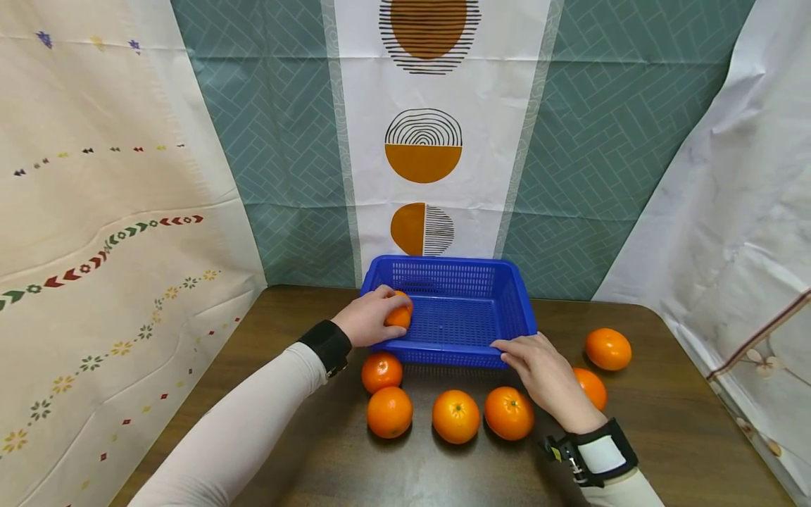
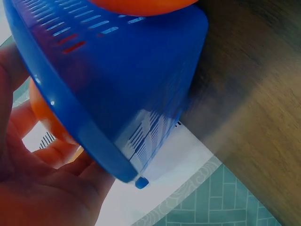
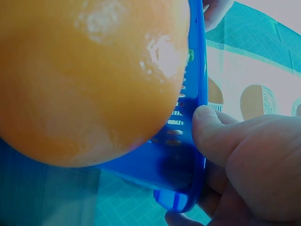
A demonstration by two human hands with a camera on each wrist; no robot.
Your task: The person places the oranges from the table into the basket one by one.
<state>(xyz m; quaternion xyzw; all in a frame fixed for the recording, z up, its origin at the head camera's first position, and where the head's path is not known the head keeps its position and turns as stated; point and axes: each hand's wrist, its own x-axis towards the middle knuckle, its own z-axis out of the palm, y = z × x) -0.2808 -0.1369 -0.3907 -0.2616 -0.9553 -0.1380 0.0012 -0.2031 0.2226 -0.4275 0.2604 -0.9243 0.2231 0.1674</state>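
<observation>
A blue plastic basket (image 1: 456, 352) with slotted sides sits at the back of the table. My left hand (image 1: 372, 317) reaches over its front left corner and grips an orange (image 1: 400, 315) inside. In the left wrist view, the left hand's fingers (image 2: 56, 153) curl around that orange (image 2: 47, 113) behind the rim. My right hand (image 1: 548, 373) pinches the basket's front right rim, its thumb (image 3: 207, 125) pressed on the rim in the right wrist view. Below the right palm lies an orange (image 1: 509, 413), and another (image 1: 591, 389) is partly hidden by that hand.
In front of the basket, on the brown table (image 1: 329, 458), lie more oranges: one near the left corner (image 1: 381, 372), one nearer me (image 1: 389, 412) and one at the middle (image 1: 455, 417). Another orange fruit (image 1: 608, 349) lies far right. A patterned cloth (image 1: 291, 176) hangs behind.
</observation>
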